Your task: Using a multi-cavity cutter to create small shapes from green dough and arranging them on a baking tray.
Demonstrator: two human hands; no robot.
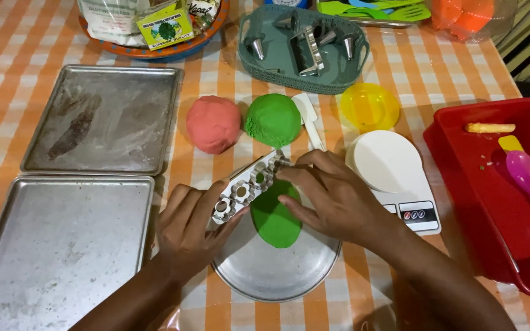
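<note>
Hands (186, 228) (332, 197) both grip a cutter strip (249, 186), seemingly pressed on flat green dough (274, 217) on a round pan (277, 273).

Orange-and-white checked tablecloth (400, 73)

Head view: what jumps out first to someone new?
Centre frame, the left hand and right hand hold a white strip mould with flower-shaped cutters over a flattened green dough piece on a round metal plate. Just behind sit a pink dough ball and a green dough ball. Two rectangular metal baking trays fill the left side of the orange-checked table.
</note>
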